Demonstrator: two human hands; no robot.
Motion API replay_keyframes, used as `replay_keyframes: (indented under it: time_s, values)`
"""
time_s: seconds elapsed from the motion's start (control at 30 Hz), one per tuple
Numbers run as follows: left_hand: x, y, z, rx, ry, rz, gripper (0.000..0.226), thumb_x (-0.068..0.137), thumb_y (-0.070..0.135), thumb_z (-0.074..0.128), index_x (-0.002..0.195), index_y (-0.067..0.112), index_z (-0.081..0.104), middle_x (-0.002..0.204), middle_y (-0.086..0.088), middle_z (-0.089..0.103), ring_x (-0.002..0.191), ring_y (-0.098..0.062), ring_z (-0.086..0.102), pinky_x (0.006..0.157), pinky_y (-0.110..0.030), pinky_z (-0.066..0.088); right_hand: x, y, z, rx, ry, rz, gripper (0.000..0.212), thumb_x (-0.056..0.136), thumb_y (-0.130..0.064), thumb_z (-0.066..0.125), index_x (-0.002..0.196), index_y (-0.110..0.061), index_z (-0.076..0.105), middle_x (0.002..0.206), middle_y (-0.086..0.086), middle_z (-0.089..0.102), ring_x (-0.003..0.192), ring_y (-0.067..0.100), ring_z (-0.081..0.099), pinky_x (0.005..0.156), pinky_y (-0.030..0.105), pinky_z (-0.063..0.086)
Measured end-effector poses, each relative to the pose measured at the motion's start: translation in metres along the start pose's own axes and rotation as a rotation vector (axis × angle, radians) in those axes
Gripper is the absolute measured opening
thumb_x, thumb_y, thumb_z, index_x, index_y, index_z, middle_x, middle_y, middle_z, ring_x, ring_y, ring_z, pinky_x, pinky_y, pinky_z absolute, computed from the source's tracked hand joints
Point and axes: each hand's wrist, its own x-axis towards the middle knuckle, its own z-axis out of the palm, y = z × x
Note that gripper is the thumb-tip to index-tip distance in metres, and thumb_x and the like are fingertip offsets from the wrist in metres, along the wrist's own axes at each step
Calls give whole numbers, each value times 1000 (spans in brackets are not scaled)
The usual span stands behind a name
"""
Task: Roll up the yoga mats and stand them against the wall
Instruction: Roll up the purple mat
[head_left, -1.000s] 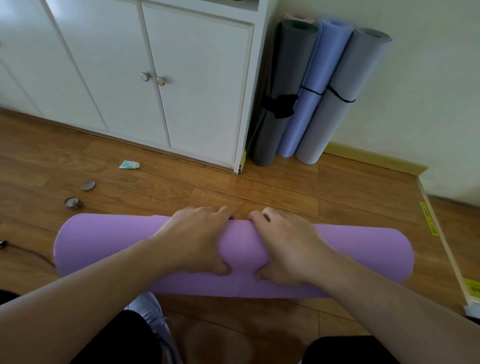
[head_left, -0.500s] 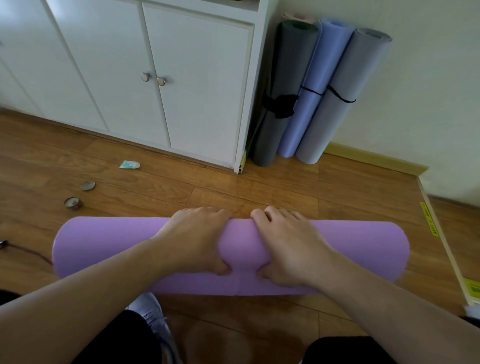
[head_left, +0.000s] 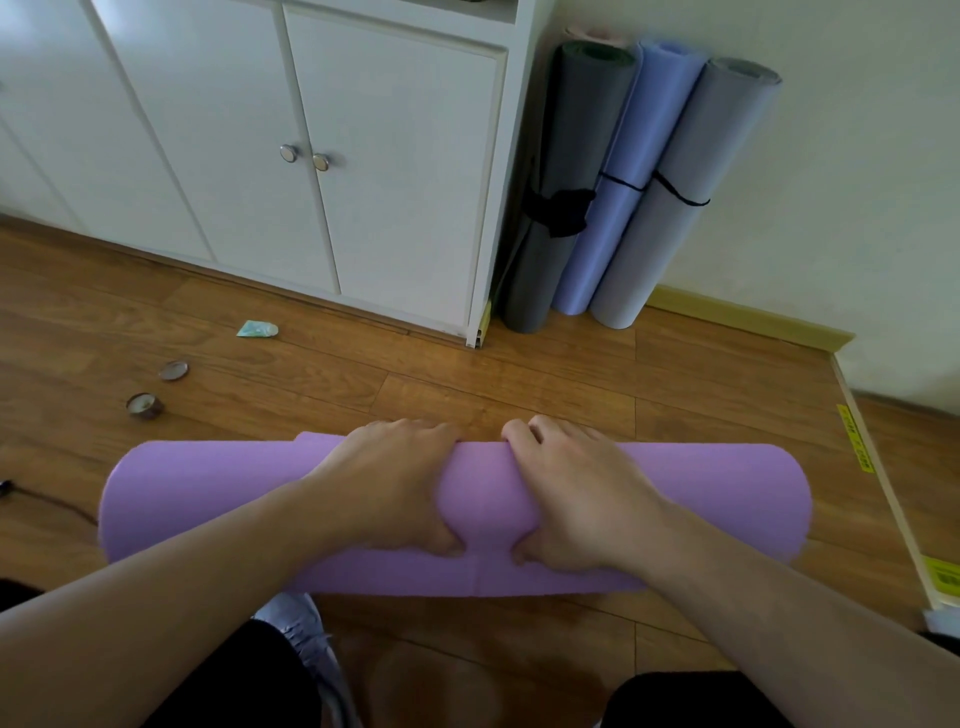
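A purple yoga mat (head_left: 208, 499) lies rolled into a thick tube across the wooden floor in front of me. My left hand (head_left: 387, 488) and my right hand (head_left: 576, 493) grip its middle side by side, fingers curled over the far side and thumbs pressing into the near side. Against the wall at the back stand three rolled mats: a dark grey mat (head_left: 558, 156), a blue mat (head_left: 618, 171) and a light grey mat (head_left: 685, 197), each tied with a black band.
A white cabinet (head_left: 363, 156) with two knobs fills the back left. A small tin (head_left: 144, 405), its lid (head_left: 173, 371) and a green wrapper (head_left: 257, 329) lie on the floor at left. A black cable (head_left: 47, 501) runs in from the left edge. A wooden strip (head_left: 883, 499) crosses the floor at right.
The purple roll has shifted slightly away from me, and both hands stay on its middle in the same grip.
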Motion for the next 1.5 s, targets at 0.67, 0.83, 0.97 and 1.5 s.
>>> replay_keyframes:
  time_s: [0.67, 0.83, 0.97, 1.5]
  values:
    - [-2, 3, 0, 94, 38, 73, 93, 57, 76, 80, 129, 30, 46, 127, 10, 54, 114, -17, 57, 94, -34, 47, 4, 4, -2, 64, 36, -5, 88, 65, -68, 86, 133, -28, 47, 125, -6, 57, 114, 20, 58, 97, 41, 51]
    - [1, 3, 5, 93, 67, 67, 88, 54, 72, 79, 126, 30, 51, 123, 12, 57, 110, -15, 60, 93, -35, 50, 2, 4, -2, 76, 23, 0, 94, 66, -71, 84, 138, -29, 41, 129, -5, 54, 119, 20, 55, 99, 39, 48]
    - [0, 0, -5, 20, 53, 17, 80, 50, 74, 75, 117, 37, 54, 114, 15, 62, 101, -13, 61, 75, -33, 48, 1, 1, 3, -11, 38, -21, 109, 64, -70, 87, 148, -25, 33, 139, -1, 45, 126, 24, 48, 109, 41, 43]
    - [-1, -1, -5, 26, 46, 16, 85, 50, 78, 75, 123, 40, 55, 115, 18, 66, 102, -11, 63, 76, -34, 51, 0, -2, 0, 4, 62, -39, 105, 66, -65, 88, 146, -24, 34, 137, -1, 43, 125, 22, 47, 108, 38, 43]
